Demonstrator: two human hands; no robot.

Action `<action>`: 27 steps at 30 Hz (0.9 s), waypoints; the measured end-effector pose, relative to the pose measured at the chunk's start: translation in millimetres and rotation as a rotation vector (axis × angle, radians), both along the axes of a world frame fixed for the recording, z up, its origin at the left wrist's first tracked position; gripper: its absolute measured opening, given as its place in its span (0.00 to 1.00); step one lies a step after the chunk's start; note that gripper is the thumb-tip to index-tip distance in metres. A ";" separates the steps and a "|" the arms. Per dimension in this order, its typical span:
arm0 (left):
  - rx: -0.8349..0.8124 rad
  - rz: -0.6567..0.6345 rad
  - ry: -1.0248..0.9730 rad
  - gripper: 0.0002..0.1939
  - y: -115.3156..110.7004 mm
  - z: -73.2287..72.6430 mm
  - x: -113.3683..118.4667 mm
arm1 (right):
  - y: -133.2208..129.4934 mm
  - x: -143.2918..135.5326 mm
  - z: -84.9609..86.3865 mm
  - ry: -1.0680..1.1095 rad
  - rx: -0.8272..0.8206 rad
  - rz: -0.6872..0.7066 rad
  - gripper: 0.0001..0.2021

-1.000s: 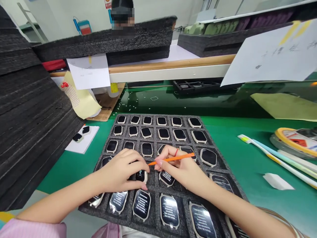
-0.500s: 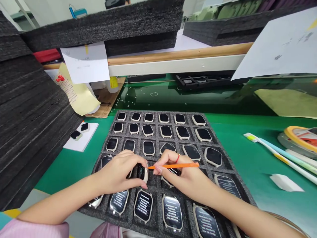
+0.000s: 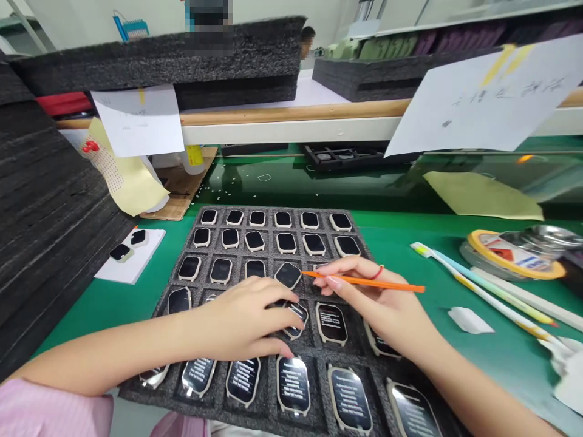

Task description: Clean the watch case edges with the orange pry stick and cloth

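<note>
The watch under the left hand [image 3: 299, 310] lies in its own pocket of the black foam tray [image 3: 268, 388], which rests on the green counter [image 3: 387, 237]. The left hand [image 3: 252, 318] reaches over it with the grip part open: fingers bent across the face, thumb lower down and spread away from them. Whether it truly has hold of the case or only lies over it, I cannot tell. The right hand [image 3: 378, 297] has its grip closed like a pen hold around an orange stick [image 3: 396, 285], whose pointed tip sits just beside the tilted watch [image 3: 288, 276] in the row behind; contact there is unclear.

A watch like this should feel light but dense for its size, stiff all through, with no give when squeezed. The glossy face is probably the slippery part, and the one most easily scratched or smeared, so the better hold is on the pale rim, thumb and forefinger on opposite sides, lifting straight up out of the foam. The foam itself looks soft and grippy, likely to yield at the pocket walls and leave room for fingertips. The stick looks thin, light and perhaps slightly springy; it is best pinched near the point, where it steers most finely
</note>
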State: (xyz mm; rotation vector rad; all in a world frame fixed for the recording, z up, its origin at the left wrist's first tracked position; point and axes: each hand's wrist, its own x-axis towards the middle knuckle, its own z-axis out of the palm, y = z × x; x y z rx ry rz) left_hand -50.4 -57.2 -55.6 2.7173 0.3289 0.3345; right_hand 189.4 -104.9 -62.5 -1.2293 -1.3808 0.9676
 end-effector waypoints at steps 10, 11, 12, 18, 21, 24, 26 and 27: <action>0.048 0.043 -0.007 0.17 9.9 -7.1 3.4 | -8.5 -1.7 -19.1 0.004 -0.026 0.018 0.14; 0.024 0.042 -0.034 0.16 9.8 -7.0 -0.1 | -10.4 -3.0 -19.1 -0.005 -0.017 0.036 0.13; 0.022 0.038 -0.065 0.15 9.4 -7.4 -2.9 | -12.3 -4.1 -19.4 -0.015 -0.007 0.057 0.11; 0.052 0.045 -0.139 0.12 6.2 -11.7 -4.5 | -20.1 -5.1 -23.0 -0.034 0.033 0.164 0.05; -0.045 0.079 -0.115 0.16 7.0 -11.2 -2.4 | -20.4 -4.8 -23.8 -0.059 0.027 0.190 0.04; -0.134 0.143 -0.083 0.22 7.9 -10.5 -1.5 | -20.5 -4.4 -25.1 -0.074 0.032 0.195 0.05; -0.158 0.167 -0.066 0.24 7.8 -10.2 -1.8 | -20.9 -4.0 -26.4 -0.062 0.040 0.200 0.04; -0.166 0.168 -0.060 0.24 7.5 -10.1 -2.1 | -21.0 -3.8 -26.9 -0.061 0.043 0.205 0.04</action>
